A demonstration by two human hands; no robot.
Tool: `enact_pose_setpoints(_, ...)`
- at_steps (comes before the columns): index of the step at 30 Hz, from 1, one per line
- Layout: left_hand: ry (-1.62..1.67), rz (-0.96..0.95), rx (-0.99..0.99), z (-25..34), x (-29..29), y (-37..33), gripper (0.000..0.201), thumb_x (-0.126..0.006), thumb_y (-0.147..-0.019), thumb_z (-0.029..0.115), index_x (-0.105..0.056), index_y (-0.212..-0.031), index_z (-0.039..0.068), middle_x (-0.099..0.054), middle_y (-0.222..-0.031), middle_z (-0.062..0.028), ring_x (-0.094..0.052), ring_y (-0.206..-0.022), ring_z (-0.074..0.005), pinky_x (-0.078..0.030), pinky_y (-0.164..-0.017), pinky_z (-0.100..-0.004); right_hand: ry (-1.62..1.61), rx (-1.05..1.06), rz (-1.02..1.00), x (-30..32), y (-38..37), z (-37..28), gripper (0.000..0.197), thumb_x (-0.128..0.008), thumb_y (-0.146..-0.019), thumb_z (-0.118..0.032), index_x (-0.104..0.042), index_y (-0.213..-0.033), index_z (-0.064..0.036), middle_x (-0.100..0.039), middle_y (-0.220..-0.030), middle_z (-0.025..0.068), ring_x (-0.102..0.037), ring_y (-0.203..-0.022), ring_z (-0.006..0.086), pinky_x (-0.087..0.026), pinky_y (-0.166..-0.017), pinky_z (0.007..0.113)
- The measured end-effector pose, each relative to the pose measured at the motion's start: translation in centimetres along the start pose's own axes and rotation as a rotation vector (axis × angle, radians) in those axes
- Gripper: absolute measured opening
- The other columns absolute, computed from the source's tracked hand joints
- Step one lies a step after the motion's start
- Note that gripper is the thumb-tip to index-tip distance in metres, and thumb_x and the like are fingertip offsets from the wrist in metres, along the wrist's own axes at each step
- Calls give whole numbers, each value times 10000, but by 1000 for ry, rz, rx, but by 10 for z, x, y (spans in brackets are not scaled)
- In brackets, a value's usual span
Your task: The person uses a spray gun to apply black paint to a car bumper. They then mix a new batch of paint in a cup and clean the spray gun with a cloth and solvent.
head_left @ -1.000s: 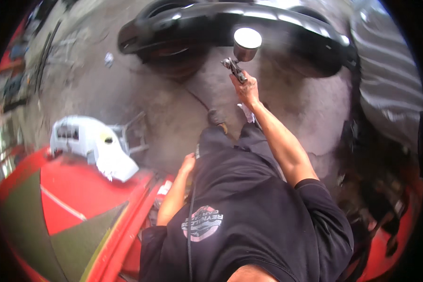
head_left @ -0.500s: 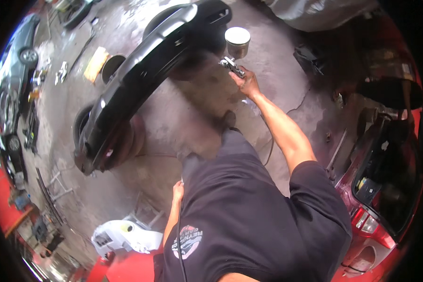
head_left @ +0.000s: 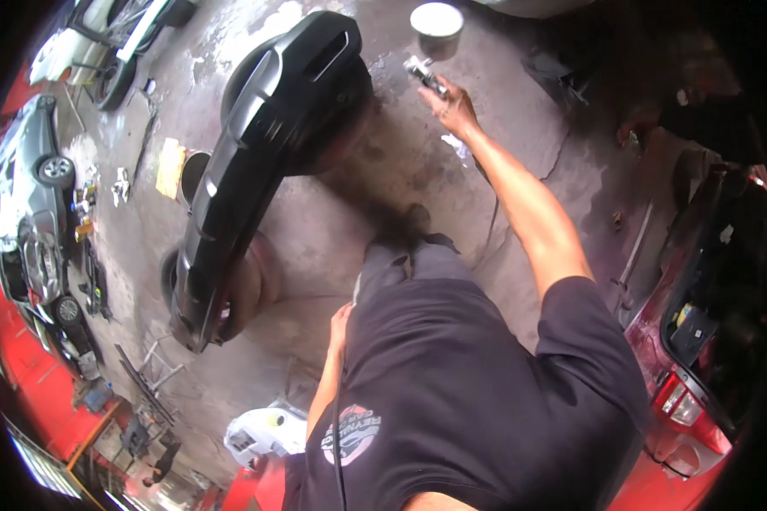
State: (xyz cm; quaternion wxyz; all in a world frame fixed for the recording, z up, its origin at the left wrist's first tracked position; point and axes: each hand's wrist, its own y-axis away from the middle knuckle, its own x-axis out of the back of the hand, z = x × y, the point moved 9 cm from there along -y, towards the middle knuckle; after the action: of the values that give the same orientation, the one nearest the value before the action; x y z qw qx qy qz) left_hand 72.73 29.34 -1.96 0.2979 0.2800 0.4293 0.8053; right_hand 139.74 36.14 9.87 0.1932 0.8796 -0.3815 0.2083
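Observation:
My right hand is closed round the handle of a spray gun, its cup with a white lid on top. It is held out to the right of a black car bumper, apart from it. The bumper lies slantwise, raised on what look like tyres. My left hand hangs low by my left side, its fingers curled round a thin dark air hose that runs over my shirt; the fingers are partly hidden.
A grey car stands far left. A red vehicle with a tail light is close on the right. A white bumper part lies lower left, near a metal stand. A yellowish sheet and a bucket-like drum sit beyond the black bumper.
My right hand has shifted slightly up in the picture with the spray gun, farther out from me. The view has turned, so the bumper looks steeper. My left hand keeps hold of the hose.

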Motion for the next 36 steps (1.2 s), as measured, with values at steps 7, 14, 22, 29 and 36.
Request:
enact_pose_setpoints(7,-125,-113,55,134,-54,-33,512,-544,-1100,360,-639,-1388,-52,-725,-1291,-164,-670,-1162,-219,-514,-1023,-345,-114,218,-267,-9,38,-10,448,-836,-912,-363,-748,-1257,-92,-686,-816,4,-606,-745,84,-509,-707,302)
enact_pose_setpoints(14,-240,-212,90,207,-64,-87,537,-539,-1109,403,-640,-1385,-47,-732,-1246,-128,-670,-1102,-185,-532,-989,-338,-264,-89,-137,17,-114,81,500,-841,-890,-435,-762,-1222,-70,-778,-935,58,-687,-857,114,-552,-796,307)
enact_pose_setpoints(22,-875,-293,45,336,-151,-130,936,-625,-983,584,-248,-1660,59,-481,-1519,-340,-564,-1339,-481,-469,-1124,-509,-279,51,26,2,-161,112,416,-845,-905,-380,-772,-1175,-72,-793,-985,105,-750,-850,209,-585,-781,343)
enact_pose_setpoints(29,-1324,-340,134,359,-209,-175,1028,-629,-951,662,-165,-1685,112,-440,-1504,-379,-581,-1278,-544,-520,-1055,-553,-401,200,-372,-8,-89,113,389,-887,-837,-271,-770,-1138,-53,-791,-1103,153,-776,-967,314,-614,-864,391)
enact_pose_setpoints(36,-1421,-300,294,342,-273,-211,1151,-623,-902,763,-91,-1707,136,-439,-1523,-348,-599,-1264,-524,-531,-1040,-548,-454,32,-390,-2,-174,177,422,-845,-886,-365,-777,-1201,-93,-779,-1170,142,-752,-1062,289,-595,-883,389)
